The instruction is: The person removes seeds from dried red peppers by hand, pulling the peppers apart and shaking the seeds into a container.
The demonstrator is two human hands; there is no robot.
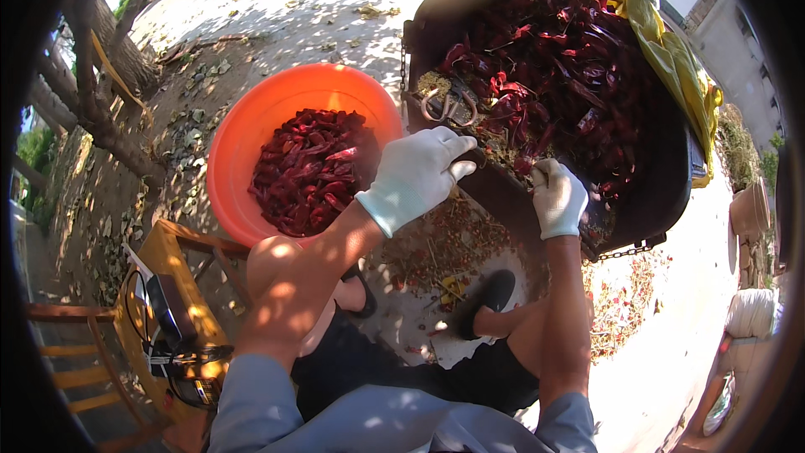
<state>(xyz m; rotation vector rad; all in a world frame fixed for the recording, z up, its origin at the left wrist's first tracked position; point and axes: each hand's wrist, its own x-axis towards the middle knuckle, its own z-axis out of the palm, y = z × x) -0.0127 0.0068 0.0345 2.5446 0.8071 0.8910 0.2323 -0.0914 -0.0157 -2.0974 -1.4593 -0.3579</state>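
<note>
My left hand (pixel 422 167), in a white knit glove with a pale cuff, reaches over the near edge of a dark metal cart bed (pixel 506 201). Its index finger and thumb are apart, with nothing visible between them. My right hand (pixel 560 198), gloved alike, is at the same edge with its fingertips pinched together. Red bits lie beside those fingertips; whether they are gripped is unclear. Dried red chili peppers (pixel 566 69) are heaped in the bed. Scissors (pixel 449 107) with looped handles lie by its near left corner, among pale seeds (pixel 434 83).
An orange plastic basin (pixel 229 163) on my left contains red chili pieces (pixel 314 170). Yellow sheeting (pixel 676 69) drapes the cart's far side. A wooden chair (pixel 188 302) carrying electronic devices stands at lower left, near tree trunks (pixel 116 44). Stems and scraps (pixel 456 245) litter the ground.
</note>
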